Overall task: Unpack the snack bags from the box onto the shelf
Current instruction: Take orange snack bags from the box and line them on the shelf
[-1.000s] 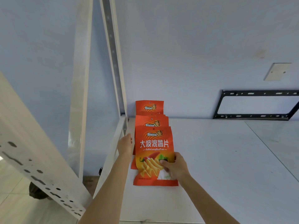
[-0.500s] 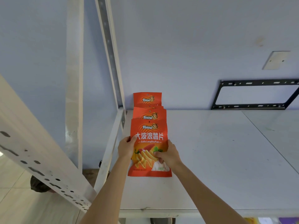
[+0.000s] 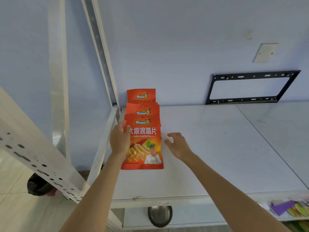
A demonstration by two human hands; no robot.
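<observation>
I am looking down on the white shelf (image 3: 209,148), and I am taking the front snack bag (image 3: 144,148) as my landmark. That bag is lying flat on the shelf near its left end, printed face up, orange-red with white characters and a picture of crinkle chips. Behind it, toward the wall, a second snack bag (image 3: 143,110) is lying partly under it, and a third snack bag (image 3: 141,95) is standing at the back, leaning against the blue wall (image 3: 184,47). My left hand (image 3: 119,141) is resting on the left edge of the front bag, fingers fairly straight along that edge and the thumb lying over the printed face; I cannot tell how firmly it is pressing. My right hand (image 3: 178,144) is hovering just right of the front bag, apart from it, fingers spread wide and loosely bent, holding nothing. Left of the bag, a perforated white upright (image 3: 98,47) is rising from the shelf corner. Far right of the bag, a black metal bracket (image 3: 250,87) is sitting against the wall. Below the bag, under the shelf's front edge, a steel bowl (image 3: 160,216) is showing, and colourful packets (image 3: 292,210) are lying blurred on the lower level to the right.
</observation>
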